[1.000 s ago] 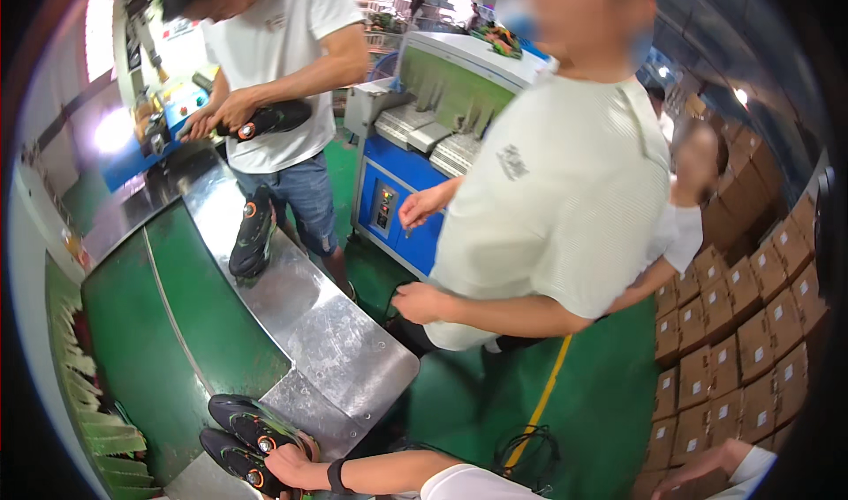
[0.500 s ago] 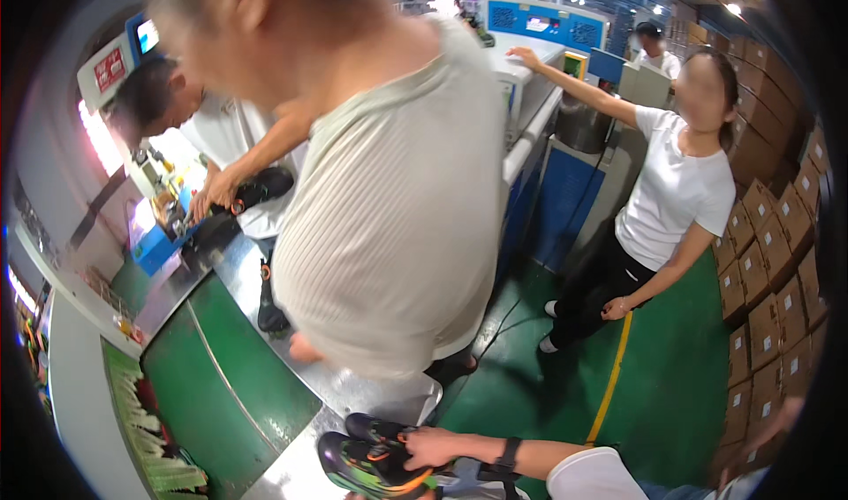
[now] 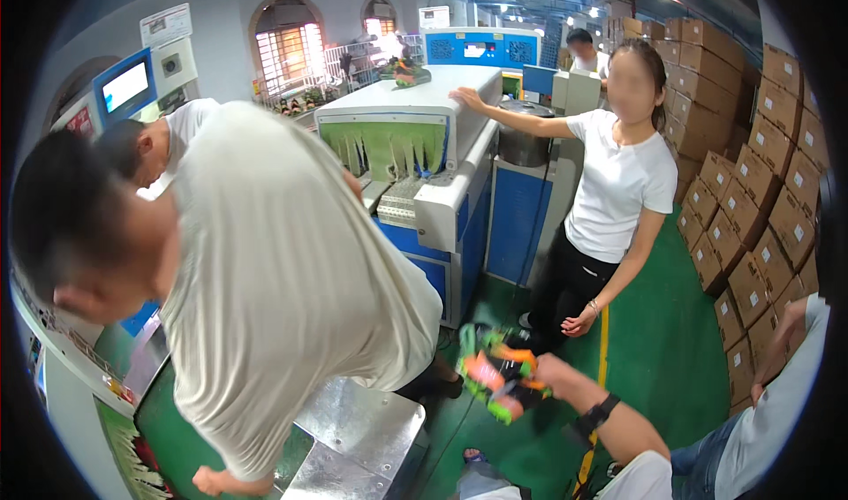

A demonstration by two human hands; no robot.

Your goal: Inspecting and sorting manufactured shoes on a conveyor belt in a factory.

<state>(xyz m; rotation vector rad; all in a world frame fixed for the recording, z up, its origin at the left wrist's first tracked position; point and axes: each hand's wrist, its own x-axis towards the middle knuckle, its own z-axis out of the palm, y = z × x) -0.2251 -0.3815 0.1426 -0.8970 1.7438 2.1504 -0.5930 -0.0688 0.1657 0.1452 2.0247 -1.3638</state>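
My right hand (image 3: 556, 375), with a black band on its wrist, is closed on black, green and orange sneakers (image 3: 496, 376). They hang tilted over the green floor, soles partly turned toward me, and motion blurs them. Whether both shoes of a pair are there is hard to tell. To their left lies the corner of a shiny metal table (image 3: 375, 420), apart from the shoes. My left hand does not show.
A co-worker in a beige shirt (image 3: 274, 261) leans over close on the left. Another in a white T-shirt (image 3: 623, 182) rests a hand on a white and blue machine (image 3: 459, 226). Stacked cartons (image 3: 751, 261) line the right. Someone in jeans (image 3: 715, 451) stands at the lower right.
The sneakers, earlier low over the metal table, are now raised and farther right in my right hand. My view has swung left and up; the beige-shirted co-worker bends lower, farther left.
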